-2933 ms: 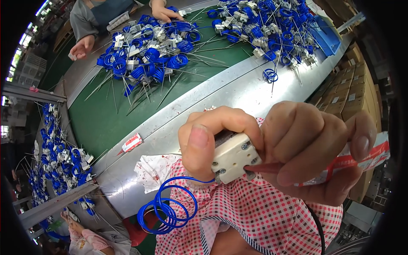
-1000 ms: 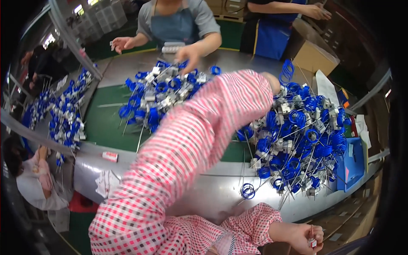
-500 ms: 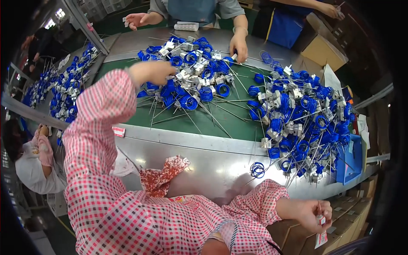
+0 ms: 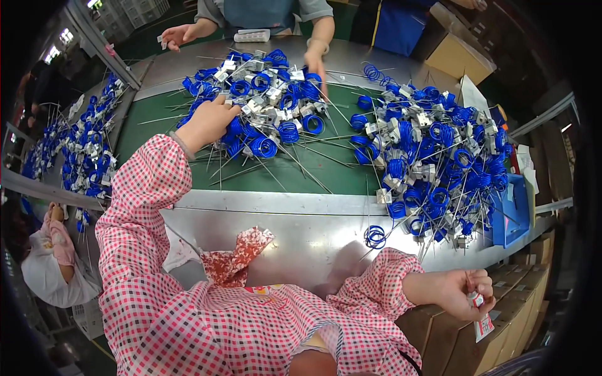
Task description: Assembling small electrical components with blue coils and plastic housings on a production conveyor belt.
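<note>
My left hand [image 4: 209, 122] reaches over the left side of a heap of blue cable coils with white-grey blocks [image 4: 260, 103] on the green table mat. Its fingers bend down against the pieces; what the fingertips grip is hidden. Off to the right, beyond the table's near edge, my right hand [image 4: 461, 296] is closed. Between its fingers is a small white-and-red piece, and a red-and-white label [image 4: 484, 328] hangs below it. A second, larger heap of the same coils [image 4: 433, 156] lies on the right, thin metal probes sticking out every way.
A co-worker's hands [image 4: 315, 62] are at the far side of the near heap. A blue bin [image 4: 517, 216] stands at the right edge, above cardboard boxes [image 4: 439, 338]. A red patterned cloth [image 4: 235, 257] lies on the metal edge. A metal post [image 4: 103, 44] rises at left.
My left hand has moved left and settled at the heap. The right hand has turned a little, its label still hanging. The co-worker's hand near the heap has shifted down. The whole view has shifted slightly.
</note>
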The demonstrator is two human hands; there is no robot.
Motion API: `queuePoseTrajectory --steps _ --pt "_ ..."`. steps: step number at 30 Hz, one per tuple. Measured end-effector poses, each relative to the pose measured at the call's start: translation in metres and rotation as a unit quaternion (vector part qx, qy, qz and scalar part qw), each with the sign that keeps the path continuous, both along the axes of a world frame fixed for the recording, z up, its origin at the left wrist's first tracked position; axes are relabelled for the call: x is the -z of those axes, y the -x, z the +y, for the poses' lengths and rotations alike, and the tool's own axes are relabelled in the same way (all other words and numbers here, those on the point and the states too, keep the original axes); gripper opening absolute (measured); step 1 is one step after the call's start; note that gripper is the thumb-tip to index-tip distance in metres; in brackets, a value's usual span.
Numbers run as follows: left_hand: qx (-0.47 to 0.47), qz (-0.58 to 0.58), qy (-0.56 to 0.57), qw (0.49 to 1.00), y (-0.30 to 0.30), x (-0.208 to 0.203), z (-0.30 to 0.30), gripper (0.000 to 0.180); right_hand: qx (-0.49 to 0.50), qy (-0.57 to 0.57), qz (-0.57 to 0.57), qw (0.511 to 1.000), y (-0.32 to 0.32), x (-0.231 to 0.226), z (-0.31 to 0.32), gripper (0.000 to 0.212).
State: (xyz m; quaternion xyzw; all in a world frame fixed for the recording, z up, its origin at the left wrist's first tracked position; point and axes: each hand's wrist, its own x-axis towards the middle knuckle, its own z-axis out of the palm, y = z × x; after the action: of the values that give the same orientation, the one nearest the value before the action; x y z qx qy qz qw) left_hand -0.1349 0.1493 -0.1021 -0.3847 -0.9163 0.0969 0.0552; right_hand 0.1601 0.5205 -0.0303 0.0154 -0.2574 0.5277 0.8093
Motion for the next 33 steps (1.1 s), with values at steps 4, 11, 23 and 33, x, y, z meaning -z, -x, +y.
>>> queuePoseTrajectory --steps 4,11,23,33 --pt "-0.012 -0.007 -0.016 1.000 -0.002 -0.017 -0.012 0.039 -0.001 0.012 0.018 1.000 -0.001 0.004 0.006 0.016" --pt "-0.055 0.013 -0.170 0.984 -0.025 -0.047 -0.046 0.044 -0.010 0.010 0.010 1.000 0.003 0.005 0.005 0.018" --pt "-0.215 0.114 -0.528 0.814 -0.090 -0.010 -0.147 0.035 -0.010 -0.028 -0.044 0.999 0.024 -0.011 -0.039 0.021" --pt "0.176 -0.457 -0.871 0.030 -0.169 -0.015 -0.161 0.045 -0.299 -0.019 -0.109 0.948 0.064 -0.023 -0.171 0.016"
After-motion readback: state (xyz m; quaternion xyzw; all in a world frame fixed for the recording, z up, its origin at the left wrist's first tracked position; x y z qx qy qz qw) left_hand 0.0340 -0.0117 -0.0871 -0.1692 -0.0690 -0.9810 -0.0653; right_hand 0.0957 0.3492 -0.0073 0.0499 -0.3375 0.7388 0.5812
